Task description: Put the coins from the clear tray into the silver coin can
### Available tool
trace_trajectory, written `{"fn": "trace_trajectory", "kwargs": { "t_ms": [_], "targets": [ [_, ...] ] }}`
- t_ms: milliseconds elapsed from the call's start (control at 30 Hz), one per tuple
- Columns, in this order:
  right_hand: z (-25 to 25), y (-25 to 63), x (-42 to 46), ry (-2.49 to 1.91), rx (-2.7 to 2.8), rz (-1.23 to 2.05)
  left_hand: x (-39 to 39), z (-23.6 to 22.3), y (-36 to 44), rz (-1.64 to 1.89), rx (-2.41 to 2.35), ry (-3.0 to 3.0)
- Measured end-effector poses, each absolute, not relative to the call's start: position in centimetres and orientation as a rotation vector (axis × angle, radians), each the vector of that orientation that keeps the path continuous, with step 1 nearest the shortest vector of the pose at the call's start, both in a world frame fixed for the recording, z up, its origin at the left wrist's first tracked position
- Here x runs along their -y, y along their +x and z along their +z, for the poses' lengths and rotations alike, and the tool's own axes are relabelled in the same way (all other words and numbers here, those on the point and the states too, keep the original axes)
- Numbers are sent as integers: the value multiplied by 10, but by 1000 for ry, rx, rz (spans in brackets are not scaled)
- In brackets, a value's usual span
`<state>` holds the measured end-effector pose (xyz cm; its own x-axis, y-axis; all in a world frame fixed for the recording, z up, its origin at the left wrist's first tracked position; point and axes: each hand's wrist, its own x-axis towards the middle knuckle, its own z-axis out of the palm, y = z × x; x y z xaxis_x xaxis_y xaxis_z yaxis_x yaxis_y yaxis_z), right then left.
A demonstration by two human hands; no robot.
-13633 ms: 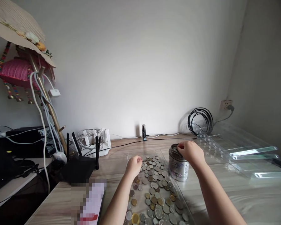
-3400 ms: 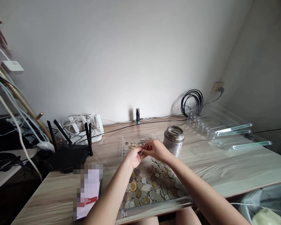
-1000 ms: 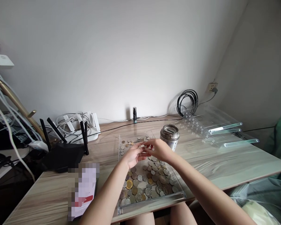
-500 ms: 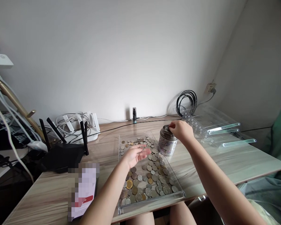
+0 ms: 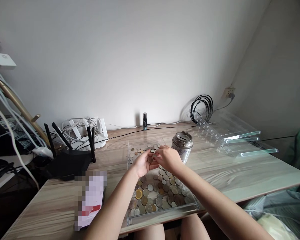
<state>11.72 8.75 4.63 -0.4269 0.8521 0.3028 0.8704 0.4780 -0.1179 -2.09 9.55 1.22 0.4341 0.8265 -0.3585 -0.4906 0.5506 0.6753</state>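
Observation:
Above the clear acrylic tray, my left hand is cupped palm up, with coins resting in it. My right hand reaches into that palm, thumb and fingertips pinched on a coin that its fingers partly hide. Many loose coins, silver, brassy and coppery, lie spread in the tray, among them a large gold-coloured coin. Just behind my right hand stands a round tin can with a floral pattern and a slot in its metal lid. Neither hand touches the can.
On the left sit a black router, a white router with tangled cables, and a blurred phone. A small dark bottle stands by the wall. Clear acrylic panels and a coiled black cable are at the right.
My right hand has left the can's lid and moved left and down to my left palm. My left hand stays over the tray, now more cupped. The view has shifted slightly.

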Motion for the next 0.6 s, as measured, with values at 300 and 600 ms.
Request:
{"fn": "trace_trajectory", "kwargs": {
  "t_ms": [300,600],
  "targets": [
    [66,143,-86,-1416,2137,154,-91,16,-24,830,-644,631],
    [98,206,-136,-2016,1896,-188,-93,20,-25,962,-783,526]
  ]
}}
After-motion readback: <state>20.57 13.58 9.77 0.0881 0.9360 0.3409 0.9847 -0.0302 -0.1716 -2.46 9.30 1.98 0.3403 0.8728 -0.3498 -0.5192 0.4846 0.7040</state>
